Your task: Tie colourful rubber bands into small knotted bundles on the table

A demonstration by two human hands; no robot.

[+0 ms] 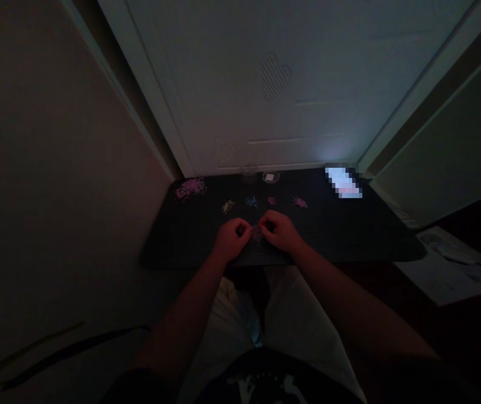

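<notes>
My left hand and my right hand meet near the front middle of a dark table, with fingertips pinched. Anything between the fingertips is too small and dim to make out. Just under them lies a small pile of thin purplish pieces. Beyond my hands, from left to right, are small piles of yellowish pieces, blue pieces, red-pink pieces and pink-purple pieces. A larger mixed pink and purple pile sits at the back left corner.
At the table's back stand a clear round container and a clear round lid with a white square. A bright blurred-out rectangle lies at the back right. A pale door rises behind. Papers lie to the lower right.
</notes>
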